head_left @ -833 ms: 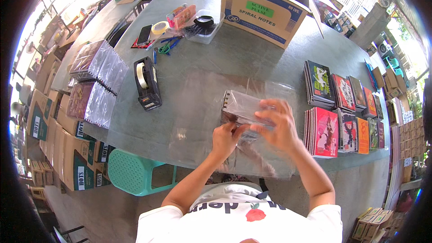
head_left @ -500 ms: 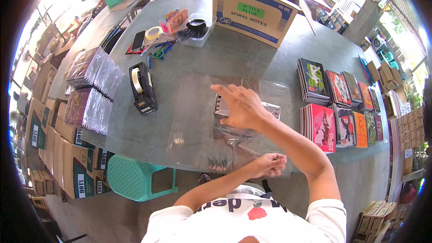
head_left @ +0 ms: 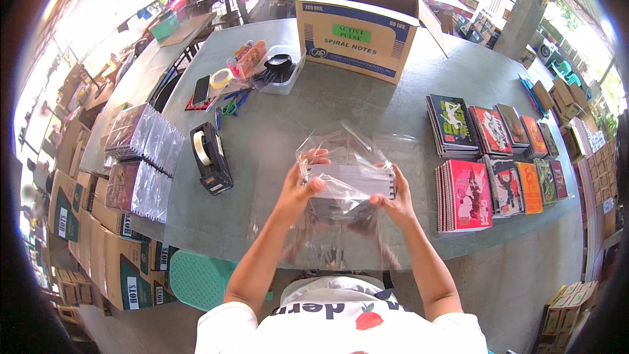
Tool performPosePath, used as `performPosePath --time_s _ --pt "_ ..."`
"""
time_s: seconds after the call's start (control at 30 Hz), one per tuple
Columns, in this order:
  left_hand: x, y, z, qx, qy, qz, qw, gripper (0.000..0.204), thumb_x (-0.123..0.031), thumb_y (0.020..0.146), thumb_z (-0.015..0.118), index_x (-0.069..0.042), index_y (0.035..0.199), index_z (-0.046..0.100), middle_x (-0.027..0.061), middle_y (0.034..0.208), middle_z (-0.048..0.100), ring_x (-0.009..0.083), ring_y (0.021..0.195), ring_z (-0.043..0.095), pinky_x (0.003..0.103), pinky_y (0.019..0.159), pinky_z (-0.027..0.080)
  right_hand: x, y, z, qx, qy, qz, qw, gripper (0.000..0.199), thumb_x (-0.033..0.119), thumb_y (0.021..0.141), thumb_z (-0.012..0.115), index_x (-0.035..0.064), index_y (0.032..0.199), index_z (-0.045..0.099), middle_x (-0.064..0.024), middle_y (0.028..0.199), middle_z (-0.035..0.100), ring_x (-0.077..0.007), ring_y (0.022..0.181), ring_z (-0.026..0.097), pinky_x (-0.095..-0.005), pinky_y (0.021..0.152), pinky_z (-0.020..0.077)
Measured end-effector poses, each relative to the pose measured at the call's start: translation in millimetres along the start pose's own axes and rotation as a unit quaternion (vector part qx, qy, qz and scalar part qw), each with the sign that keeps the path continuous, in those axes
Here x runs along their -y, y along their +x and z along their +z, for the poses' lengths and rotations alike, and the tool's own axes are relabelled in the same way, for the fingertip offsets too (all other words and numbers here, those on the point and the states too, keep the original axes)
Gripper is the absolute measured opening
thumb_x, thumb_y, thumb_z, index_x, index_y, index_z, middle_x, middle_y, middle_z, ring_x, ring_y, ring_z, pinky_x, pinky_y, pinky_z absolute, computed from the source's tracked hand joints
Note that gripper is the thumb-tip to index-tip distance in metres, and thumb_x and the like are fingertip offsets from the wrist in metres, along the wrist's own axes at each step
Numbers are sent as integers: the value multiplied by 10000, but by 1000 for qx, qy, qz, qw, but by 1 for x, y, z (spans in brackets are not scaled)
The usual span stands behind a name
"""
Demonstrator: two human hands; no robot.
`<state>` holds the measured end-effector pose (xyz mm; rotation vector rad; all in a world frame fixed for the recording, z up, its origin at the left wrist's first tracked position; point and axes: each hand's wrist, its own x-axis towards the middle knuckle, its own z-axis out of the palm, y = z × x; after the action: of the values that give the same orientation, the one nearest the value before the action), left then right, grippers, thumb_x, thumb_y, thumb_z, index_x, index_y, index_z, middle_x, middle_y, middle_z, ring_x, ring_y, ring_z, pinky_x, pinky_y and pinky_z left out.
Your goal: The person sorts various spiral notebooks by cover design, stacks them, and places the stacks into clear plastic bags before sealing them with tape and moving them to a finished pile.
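Note:
Between my hands is a spiral notebook bundle with pale page edges and black coils, loosely covered by a crumpled sheet of clear plastic. My left hand grips its left end, with the thumb on the near side and fingers behind the film. At the opposite end, my right hand holds the coiled side, thumb toward me. Both hands are closed around the bundle and the film. How many notebooks are inside cannot be made out. More clear film lies flat on the table under and around the bundle.
A black tape dispenser stands to the left, near wrapped notebooks. Stacks of colourful notebooks sit at the right. Behind are an open carton, a plastic tub and scissors. A green stool is below the table edge.
My left hand has risen from near my body to the bundle's left end. My right hand has shifted to its right end. The bundle now faces me edge-on, with film gathered over it.

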<state>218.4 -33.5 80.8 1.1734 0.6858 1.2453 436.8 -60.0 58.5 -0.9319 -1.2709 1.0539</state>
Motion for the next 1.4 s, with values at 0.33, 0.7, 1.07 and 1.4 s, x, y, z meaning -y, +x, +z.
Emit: performPosePath --time_s 0.33,0.7,1.07,1.4 --pt "-147 28 8 89 397 178 896 343 -368 823 581 -32 887 606 55 865 631 190 797 570 345 824 416 106 31 -45 -26 108 -111 988 547 447 929 374 -47 1015 592 -161 1040 622 -229 958 592 -353 882 421" --pt "-103 -14 38 408 615 333 587 173 -134 711 575 -29 844 541 96 902 551 247 853 547 347 805 440 120 133 95 433 -503 -82 744 138 37 683 612 33 813 658 -137 846 624 -256 792 612 -339 673 477" --pt "-140 -28 35 310 612 411 601 233 -158 750 558 -112 978 570 -16 720 555 158 834 569 367 922 372 167 104 34 221 -318 -74 919 173 13 678 665 40 846 635 -66 739 608 -170 710 617 -293 606 478" --pt "-136 -4 44 291 594 335 671 362 -170 743 660 -47 1066 553 20 719 598 178 706 584 378 867 413 169 39 4 309 -416 -297 802 91 102 685 692 80 738 622 -10 771 583 -172 741 534 -340 794 376"
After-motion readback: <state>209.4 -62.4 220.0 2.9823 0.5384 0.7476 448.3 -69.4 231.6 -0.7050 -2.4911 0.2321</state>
